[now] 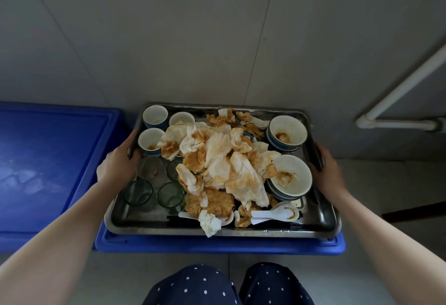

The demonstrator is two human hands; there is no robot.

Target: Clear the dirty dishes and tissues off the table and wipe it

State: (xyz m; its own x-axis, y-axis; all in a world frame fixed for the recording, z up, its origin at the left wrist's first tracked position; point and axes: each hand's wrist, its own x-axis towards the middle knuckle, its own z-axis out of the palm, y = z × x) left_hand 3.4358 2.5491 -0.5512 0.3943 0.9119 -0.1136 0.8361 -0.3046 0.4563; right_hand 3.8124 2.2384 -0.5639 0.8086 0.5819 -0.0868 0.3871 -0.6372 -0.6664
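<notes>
A person's left hand (118, 162) and right hand (329, 174) are gripping the two short ends of a tray (265, 232), fingers curling round its metal rim on each side, bare forearms reaching in from the near edge.

Inside the tray, a heap of orange-stained tissues (217, 164) is filling the middle and spilling over the near rim. Two dirty bowls (293, 174) are sitting along the tray's right side, each stacked on other crockery. Three white cups (155, 114) are crowding its far left corner, and clear glasses (138, 192) are standing at its near left, just beside the left hand. White spoons (275, 213) are lying along the tray's near edge, with dark sticks, possibly chopsticks (183, 220), under them.

The tray appears to be resting on a blue plastic lid (217, 244), though contact is hard to judge. A larger blue container (48, 160) is standing left of the tray, a white pipe (398, 92) is running along the wall to its right, and polka-dot trousers (193, 285) are showing below it.
</notes>
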